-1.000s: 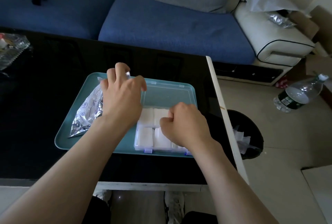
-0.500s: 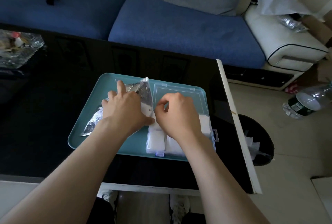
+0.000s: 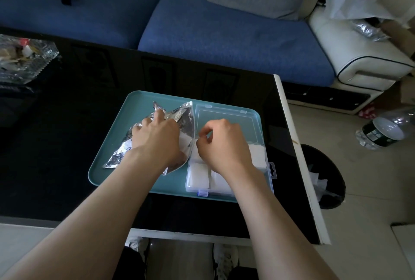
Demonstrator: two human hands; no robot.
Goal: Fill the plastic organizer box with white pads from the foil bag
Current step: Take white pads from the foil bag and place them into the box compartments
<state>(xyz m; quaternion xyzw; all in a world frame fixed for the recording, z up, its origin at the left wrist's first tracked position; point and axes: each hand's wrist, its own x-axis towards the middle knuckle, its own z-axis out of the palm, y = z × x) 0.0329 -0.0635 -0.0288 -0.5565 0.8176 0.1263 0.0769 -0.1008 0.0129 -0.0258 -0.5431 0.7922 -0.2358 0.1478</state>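
"Pads [image 3: 198, 175] go in the plastic organizer box [image 3: 195, 189], right? Where is it?"
"On the right side of the teal tray [image 3: 143, 108]. The foil bag [image 3: 186, 120] lies on the tray's left side."
"And the hands?"
"The left hand [image 3: 157, 139] holds the bag down. The right hand [image 3: 224, 142] is curled small over the box. I can't tell if it has a pad."
"What now?"
"I think: keep the bag open, pull one pad, lay it flat."

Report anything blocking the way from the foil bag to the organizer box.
Nothing visible does. The organizer box lies open, lid folded back, beside the foil bag on the tray. Only the right hand hangs over the white pads already inside.
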